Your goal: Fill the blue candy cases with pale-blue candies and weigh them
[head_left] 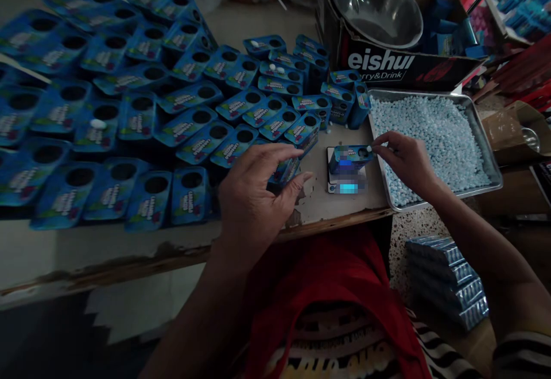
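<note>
Blue candy box [349, 158] on a small scale [344, 188]
Head view: near the bench [321, 201] front edge, right hand [404, 161] pinches a tiny candy [369, 149] at its hole; left hand [253, 192] curls around a spare box [287, 169]. It looks light and stiff: hold its sides.

Blue tins [142, 115], pale-blue candies [430, 132], red apron [327, 287].

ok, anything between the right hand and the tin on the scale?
Nothing visible. The right hand pinches a pale candy right at the tin on the scale; the left hand is off aside on another tin.
</note>
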The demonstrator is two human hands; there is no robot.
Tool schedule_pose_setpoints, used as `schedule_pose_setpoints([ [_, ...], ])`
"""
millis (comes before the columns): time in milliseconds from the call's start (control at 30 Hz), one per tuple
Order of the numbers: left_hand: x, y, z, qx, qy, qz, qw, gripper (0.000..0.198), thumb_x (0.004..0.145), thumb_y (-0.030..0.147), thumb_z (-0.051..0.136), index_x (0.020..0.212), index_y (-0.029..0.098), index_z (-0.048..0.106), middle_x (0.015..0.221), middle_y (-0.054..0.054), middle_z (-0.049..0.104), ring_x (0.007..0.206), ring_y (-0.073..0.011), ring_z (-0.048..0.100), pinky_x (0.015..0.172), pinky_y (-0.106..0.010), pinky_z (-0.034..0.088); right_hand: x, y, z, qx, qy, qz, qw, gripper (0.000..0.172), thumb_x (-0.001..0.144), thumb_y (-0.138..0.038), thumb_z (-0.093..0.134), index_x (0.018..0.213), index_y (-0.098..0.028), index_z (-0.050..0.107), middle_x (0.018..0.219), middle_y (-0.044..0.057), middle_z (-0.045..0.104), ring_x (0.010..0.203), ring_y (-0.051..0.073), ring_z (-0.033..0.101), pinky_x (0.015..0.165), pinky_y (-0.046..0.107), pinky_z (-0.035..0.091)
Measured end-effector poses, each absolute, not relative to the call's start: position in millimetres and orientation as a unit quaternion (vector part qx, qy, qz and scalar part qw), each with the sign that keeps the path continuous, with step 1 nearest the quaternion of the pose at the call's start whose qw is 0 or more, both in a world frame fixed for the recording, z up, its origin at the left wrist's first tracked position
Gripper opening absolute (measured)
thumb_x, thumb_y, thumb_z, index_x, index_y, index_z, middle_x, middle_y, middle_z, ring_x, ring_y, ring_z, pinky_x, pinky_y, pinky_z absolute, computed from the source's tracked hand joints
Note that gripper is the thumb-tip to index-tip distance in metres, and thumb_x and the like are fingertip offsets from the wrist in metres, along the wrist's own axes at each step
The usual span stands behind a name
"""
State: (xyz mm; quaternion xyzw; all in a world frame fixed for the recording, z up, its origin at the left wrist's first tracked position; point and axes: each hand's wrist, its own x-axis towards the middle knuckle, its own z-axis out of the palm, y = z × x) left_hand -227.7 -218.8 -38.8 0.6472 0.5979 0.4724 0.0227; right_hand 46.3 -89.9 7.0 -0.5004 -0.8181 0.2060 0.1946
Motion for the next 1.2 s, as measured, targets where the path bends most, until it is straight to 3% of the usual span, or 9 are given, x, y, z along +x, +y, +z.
schedule_pose_setpoints([
  [200, -227, -219, -40, 0.646, 0.592, 0.481, 0.028, 0.023, 0.098, 0.024, 0.083, 0.121, 0.023, 0.079, 0.122, -0.008, 0.083, 0.117, -0.0249, 0.08, 0.106, -0.038, 0.064, 44, -91, 5, -0.488, -0.827, 0.208, 0.187, 0.018, 0.101, -0.037, 0.07, 0.098, -0.023, 0.082, 0.069, 0.0, 0.067, 0.064, 0.017, 0.053, 0.07, 0.033, 0.04],
  [467, -228, -219, -41, 0.65, 0.595, 0.472, 0.024, 0.022, 0.1, 0.025, 0.081, 0.121, 0.025, 0.078, 0.123, -0.007, 0.083, 0.118, -0.0242, 0.08, 0.107, -0.038, 0.064, 32, -93, 17, -0.456, -0.85, 0.216, 0.156, 0.011, 0.099, -0.027, 0.07, 0.099, -0.023, 0.08, 0.082, 0.003, 0.075, 0.071, 0.018, 0.06, 0.074, 0.033, 0.04],
  [633, -225, -218, -42, 0.648, 0.59, 0.481, 0.024, 0.022, 0.099, 0.023, 0.081, 0.121, 0.021, 0.078, 0.122, -0.009, 0.083, 0.117, -0.0251, 0.08, 0.107, -0.038, 0.063, 23, -78, 39, -0.433, -0.874, 0.202, 0.089, 0.002, 0.095, -0.022, 0.077, 0.094, -0.022, 0.079, 0.078, 0.001, 0.071, 0.072, 0.017, 0.058, 0.073, 0.032, 0.035],
  [800, -230, -220, -43, 0.649, 0.6, 0.465, 0.049, 0.024, 0.101, 0.03, 0.079, 0.124, 0.026, 0.077, 0.125, -0.007, 0.082, 0.12, -0.0269, 0.08, 0.108, -0.042, 0.065, 12, -71, 36, -0.427, -0.879, 0.207, 0.049, 0.011, 0.093, -0.03, 0.087, 0.095, -0.022, 0.079, 0.071, -0.001, 0.065, 0.071, 0.016, 0.056, 0.072, 0.032, 0.033],
  [967, -236, -221, -45, 0.643, 0.613, 0.454, 0.066, 0.024, 0.103, 0.031, 0.074, 0.126, 0.034, 0.077, 0.126, -0.005, 0.082, 0.122, -0.0288, 0.079, 0.11, -0.046, 0.064, 23, -68, 35, -0.449, -0.855, 0.239, 0.101, 0.026, 0.088, -0.044, 0.093, 0.092, -0.023, 0.079, 0.073, -0.001, 0.066, 0.071, 0.017, 0.054, 0.07, 0.033, 0.034],
  [1100, -231, -213, -39, 0.662, 0.589, 0.46, 0.062, 0.025, 0.1, 0.03, 0.077, 0.125, 0.031, 0.078, 0.124, -0.007, 0.082, 0.119, -0.0291, 0.079, 0.108, -0.044, 0.064, 67, -50, 35, -0.511, -0.8, 0.235, 0.209, 0.028, 0.092, -0.046, 0.086, 0.084, -0.022, 0.075, 0.068, -0.002, 0.061, 0.066, 0.015, 0.047, 0.067, 0.034, 0.034],
  [1200, -220, -201, -31, 0.685, 0.578, 0.44, 0.063, 0.027, 0.1, 0.03, 0.078, 0.127, 0.028, 0.076, 0.127, -0.007, 0.08, 0.123, -0.0297, 0.076, 0.111, -0.046, 0.061, 111, -35, 24, -0.552, -0.769, 0.219, 0.235, 0.03, 0.093, -0.048, 0.082, 0.08, -0.022, 0.074, 0.065, -0.002, 0.058, 0.065, 0.016, 0.047, 0.066, 0.034, 0.038],
])
